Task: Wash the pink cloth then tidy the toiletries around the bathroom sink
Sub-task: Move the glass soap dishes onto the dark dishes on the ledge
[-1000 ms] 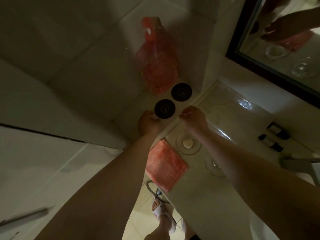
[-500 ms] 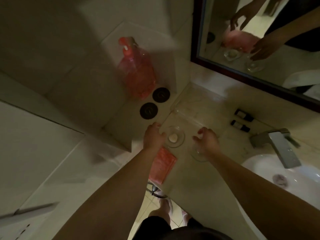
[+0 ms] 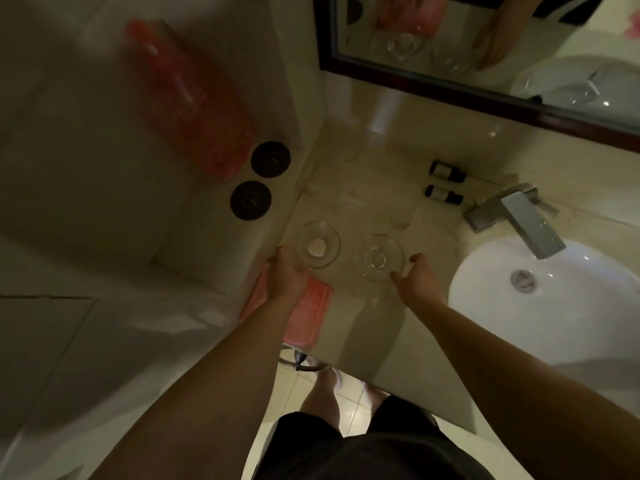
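The left hand (image 3: 289, 271) gripped the near rim of the glass soap dish (image 3: 318, 244); the right hand (image 3: 417, 280) hovered spread beside the empty glass dish (image 3: 380, 258) — the pink cloth (image 3: 306, 315) lay folded on the bench (image 3: 367, 334) edge. Two small bottles (image 3: 445, 183) — labels unreadable.

The right hand (image 3: 417, 282) has let go of the empty glass dish (image 3: 379, 258).

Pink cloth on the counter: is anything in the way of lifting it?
Yes. The left hand and forearm lie across the pink cloth, reaching to the glass soap dish. Nothing else visibly covers it.
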`<state>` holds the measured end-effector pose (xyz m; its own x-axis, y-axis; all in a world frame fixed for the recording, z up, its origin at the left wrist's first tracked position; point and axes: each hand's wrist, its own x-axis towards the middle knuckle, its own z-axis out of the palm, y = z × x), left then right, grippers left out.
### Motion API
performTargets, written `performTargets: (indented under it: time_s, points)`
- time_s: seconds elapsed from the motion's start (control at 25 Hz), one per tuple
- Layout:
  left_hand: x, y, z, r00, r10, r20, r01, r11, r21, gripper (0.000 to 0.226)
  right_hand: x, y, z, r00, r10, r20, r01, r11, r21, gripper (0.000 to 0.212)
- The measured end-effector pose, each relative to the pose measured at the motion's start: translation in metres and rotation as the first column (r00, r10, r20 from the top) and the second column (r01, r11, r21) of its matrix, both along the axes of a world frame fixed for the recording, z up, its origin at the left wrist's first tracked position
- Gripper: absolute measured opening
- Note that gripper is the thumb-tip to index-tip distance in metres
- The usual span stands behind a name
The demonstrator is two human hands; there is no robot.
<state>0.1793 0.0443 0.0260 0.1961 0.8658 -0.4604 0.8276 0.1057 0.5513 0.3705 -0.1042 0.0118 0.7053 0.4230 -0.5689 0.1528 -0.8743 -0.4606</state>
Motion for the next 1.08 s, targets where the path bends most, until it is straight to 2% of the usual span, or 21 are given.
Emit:
performTargets:
  time_s: [0.16, 0.28, 0.4, 0.52, 0.64, 0.72, 0.92, 1.08]
  points:
    - [0.002, 0.004, -0.013, 1.000, 0.002, -0.015, -0.003, 0.998, -0.069, 0.051, -0.002, 0.009, -0.013, 0.991, -0.105, -0.082, 0.108, 0.994, 0.034, 0.057]
    - [0.007, 0.011, -0.022, 0.999, 0.038, 0.012, -0.036, 0.990, -0.139, 0.052, -0.003, 0.012, -0.029, 0.989, -0.113, -0.100, 0.121, 0.990, 0.073, 0.050]
    - [0.009, 0.017, -0.034, 0.980, 0.159, 0.119, -0.131, 0.969, -0.211, 0.052, -0.005, 0.016, -0.031, 0.985, -0.142, -0.099, 0.151, 0.984, 0.093, 0.039]
    - [0.013, 0.018, -0.045, 0.939, 0.271, 0.214, -0.194, 0.926, -0.323, 0.050, -0.005, 0.018, -0.029, 0.963, -0.204, -0.174, 0.228, 0.965, 0.131, 0.030]
    - [0.023, 0.023, -0.052, 0.850, 0.460, 0.257, -0.306, 0.827, -0.471, 0.047, -0.004, 0.015, -0.029, 0.943, -0.234, -0.235, 0.278, 0.945, 0.175, 0.024]
    - [0.028, 0.022, -0.049, 0.836, 0.493, 0.241, -0.339, 0.809, -0.479, 0.043, -0.004, 0.015, -0.024, 0.921, -0.247, -0.300, 0.313, 0.929, 0.197, 0.023]
    - [0.026, 0.011, -0.032, 0.877, 0.398, 0.269, -0.289, 0.885, -0.366, 0.046, -0.003, 0.015, -0.008, 0.897, -0.219, -0.384, 0.311, 0.930, 0.195, 0.029]
    - [0.025, 0.009, 0.000, 0.808, 0.492, 0.324, -0.342, 0.840, -0.420, 0.046, 0.003, 0.022, 0.009, 0.894, -0.199, -0.402, 0.311, 0.920, 0.237, 0.026]
